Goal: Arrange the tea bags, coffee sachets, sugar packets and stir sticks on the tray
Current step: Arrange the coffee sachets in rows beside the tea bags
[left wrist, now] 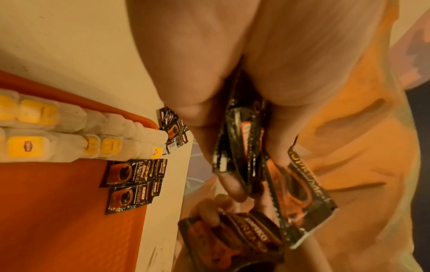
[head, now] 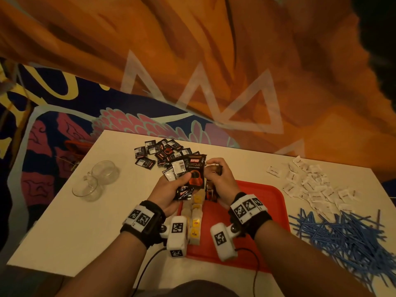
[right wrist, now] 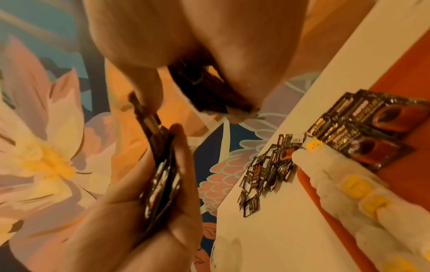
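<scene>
Above the far edge of the red tray, my left hand grips a fanned stack of black coffee sachets. Close beside it, my right hand pinches a few more sachets. Two rows of yellow-tagged tea bags lie along the tray's left side. Next to them, a few coffee sachets lie on the tray at its far end. A loose pile of coffee sachets lies on the table beyond the tray. White sugar packets and blue stir sticks lie on the table to the right.
Two clear glass cups lie on the white table at the left. A patterned floor shows past the table's far and left edges. Cables trail from the wrist cameras over the near table edge.
</scene>
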`<state>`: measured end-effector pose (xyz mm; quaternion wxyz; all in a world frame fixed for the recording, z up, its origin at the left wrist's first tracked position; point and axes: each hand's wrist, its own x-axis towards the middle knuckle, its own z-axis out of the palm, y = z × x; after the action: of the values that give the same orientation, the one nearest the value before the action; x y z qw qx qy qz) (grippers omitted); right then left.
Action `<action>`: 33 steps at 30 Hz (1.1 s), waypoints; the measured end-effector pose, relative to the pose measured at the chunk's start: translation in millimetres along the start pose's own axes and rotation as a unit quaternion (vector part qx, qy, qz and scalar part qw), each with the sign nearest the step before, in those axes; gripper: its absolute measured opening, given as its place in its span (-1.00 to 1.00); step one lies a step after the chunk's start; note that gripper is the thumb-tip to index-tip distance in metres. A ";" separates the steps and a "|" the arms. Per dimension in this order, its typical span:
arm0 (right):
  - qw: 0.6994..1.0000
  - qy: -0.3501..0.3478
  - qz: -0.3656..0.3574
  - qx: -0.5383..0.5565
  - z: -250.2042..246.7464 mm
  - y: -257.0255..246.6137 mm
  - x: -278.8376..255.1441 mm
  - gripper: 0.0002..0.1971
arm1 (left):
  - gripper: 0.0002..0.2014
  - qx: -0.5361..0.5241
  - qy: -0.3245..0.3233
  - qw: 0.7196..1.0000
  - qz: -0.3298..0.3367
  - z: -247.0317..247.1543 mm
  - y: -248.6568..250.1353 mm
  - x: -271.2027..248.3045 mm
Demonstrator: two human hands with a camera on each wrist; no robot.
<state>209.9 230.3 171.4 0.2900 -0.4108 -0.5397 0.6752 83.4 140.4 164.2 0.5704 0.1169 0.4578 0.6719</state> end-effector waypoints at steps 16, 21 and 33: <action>0.995 -0.017 0.031 0.092 -2.2 9.6 4.4 -0.76 | -0.53 0.004 -0.009 0.999 -0.045 1.7 -5.2 -0.1; 0.999 0.023 -0.013 0.041 -9.5 5.4 0.2 -0.81 | -0.73 0.029 0.001 0.998 -0.061 0.6 -2.5 2.3; 0.995 -0.023 -0.031 -0.088 -12.4 6.5 -2.1 -0.83 | -0.67 0.060 -0.026 0.995 -0.073 4.2 -2.3 -0.8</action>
<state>222.1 233.0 164.6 0.2606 -0.4021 -0.6159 0.6254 88.1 141.6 165.2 0.6215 0.1349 0.4899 0.5963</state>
